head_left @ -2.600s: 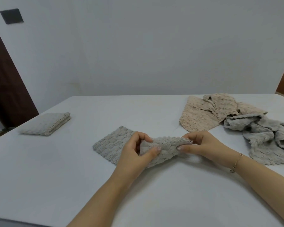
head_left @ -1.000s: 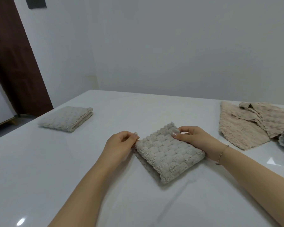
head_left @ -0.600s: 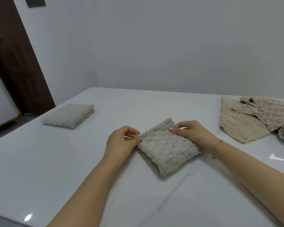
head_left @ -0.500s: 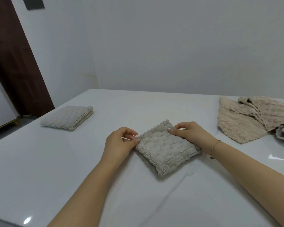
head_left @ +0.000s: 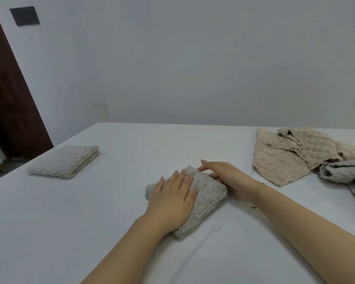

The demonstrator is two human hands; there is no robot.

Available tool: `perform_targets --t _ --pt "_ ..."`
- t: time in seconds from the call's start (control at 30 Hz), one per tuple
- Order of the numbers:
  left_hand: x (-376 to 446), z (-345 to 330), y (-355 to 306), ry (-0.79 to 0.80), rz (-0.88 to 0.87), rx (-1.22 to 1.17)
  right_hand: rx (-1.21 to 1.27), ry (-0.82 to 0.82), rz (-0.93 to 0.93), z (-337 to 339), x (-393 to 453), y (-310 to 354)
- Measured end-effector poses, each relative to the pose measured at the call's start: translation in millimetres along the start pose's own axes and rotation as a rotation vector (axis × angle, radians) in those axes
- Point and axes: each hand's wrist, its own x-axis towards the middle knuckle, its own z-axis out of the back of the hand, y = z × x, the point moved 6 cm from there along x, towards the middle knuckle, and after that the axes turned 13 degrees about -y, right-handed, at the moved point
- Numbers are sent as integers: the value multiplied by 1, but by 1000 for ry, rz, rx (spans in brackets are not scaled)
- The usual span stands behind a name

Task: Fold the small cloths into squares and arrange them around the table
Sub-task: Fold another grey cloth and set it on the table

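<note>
While flattening the folded grey cloth point(head_left: 205, 193): left hand point(head_left: 172, 198) pressing open-palmed on top, right hand point(head_left: 226, 177) steadying its far edge, fingers extended, apparently to set creases.

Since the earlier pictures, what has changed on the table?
The left hand let go of the cloth's corner and now presses flat on the folded grey cloth; the right hand rests open at its far edge. The folded cloth at left and the unfolded pile stayed.
</note>
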Motion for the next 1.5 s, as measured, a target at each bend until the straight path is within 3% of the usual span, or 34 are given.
perform_targets --t 0.17,0.43,0.97,1.13,1.4,1.5 --pt "0 -1 0 -26 9 5 108 53 119 7 -14 0" --pt "0 -3 2 -26 20 -18 -14 179 195 30 -44 -7" --pt "-4 3 -3 8 11 37 -89 -191 235 35 -48 -15" --pt "-3 10 -6 79 13 152 -104 -314 323 38 -49 -19" --pt "-1 11 -38 -24 75 34 -81 -288 395 38 -48 -21" --pt "-5 -3 -32 -57 94 82 -210 -311 453 36 -49 -18"
